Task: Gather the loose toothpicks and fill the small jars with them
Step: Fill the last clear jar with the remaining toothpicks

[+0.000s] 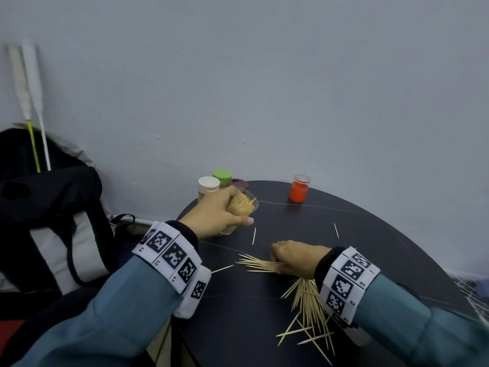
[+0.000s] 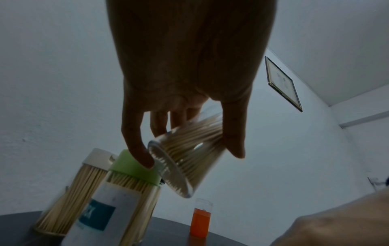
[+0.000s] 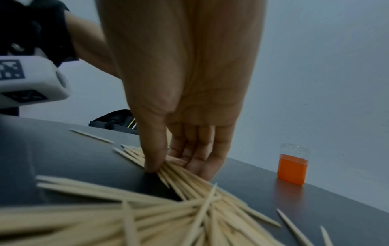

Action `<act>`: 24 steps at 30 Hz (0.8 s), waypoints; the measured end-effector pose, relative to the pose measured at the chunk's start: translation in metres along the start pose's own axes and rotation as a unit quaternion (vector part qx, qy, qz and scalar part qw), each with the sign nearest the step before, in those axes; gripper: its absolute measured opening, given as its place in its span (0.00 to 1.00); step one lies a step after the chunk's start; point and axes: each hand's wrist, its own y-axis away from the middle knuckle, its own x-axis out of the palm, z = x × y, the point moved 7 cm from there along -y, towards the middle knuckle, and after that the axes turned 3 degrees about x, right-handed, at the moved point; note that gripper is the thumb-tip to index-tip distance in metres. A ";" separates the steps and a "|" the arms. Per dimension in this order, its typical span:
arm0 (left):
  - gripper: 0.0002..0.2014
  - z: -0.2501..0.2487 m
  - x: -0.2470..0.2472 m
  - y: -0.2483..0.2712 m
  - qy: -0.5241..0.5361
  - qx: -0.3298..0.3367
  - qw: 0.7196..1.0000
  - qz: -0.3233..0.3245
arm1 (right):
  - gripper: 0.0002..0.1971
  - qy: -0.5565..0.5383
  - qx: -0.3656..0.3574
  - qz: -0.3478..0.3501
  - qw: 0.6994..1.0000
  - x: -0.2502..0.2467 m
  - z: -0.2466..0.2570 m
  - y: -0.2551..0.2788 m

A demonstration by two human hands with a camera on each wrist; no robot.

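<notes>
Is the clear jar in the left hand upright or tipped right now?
Tipped. The left hand grips the clear jar at a slant, open mouth toward the right, toothpicks showing inside; its round base faces the left wrist camera.
</notes>
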 end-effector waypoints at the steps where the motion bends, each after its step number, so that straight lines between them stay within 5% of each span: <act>1: 0.15 -0.001 0.000 0.000 -0.005 0.001 1.000 0.001 | 0.16 0.004 0.004 0.002 1.000 0.001 -0.001 0.000; 10: 0.16 -0.008 0.007 -0.001 -0.039 0.011 0.999 0.010 | 0.15 0.001 0.022 -0.010 1.000 -0.007 -0.018 0.004; 24: 0.14 -0.026 0.034 -0.009 -0.003 0.014 0.999 0.051 | 0.06 -0.241 0.035 -0.140 0.960 -0.032 -0.060 0.018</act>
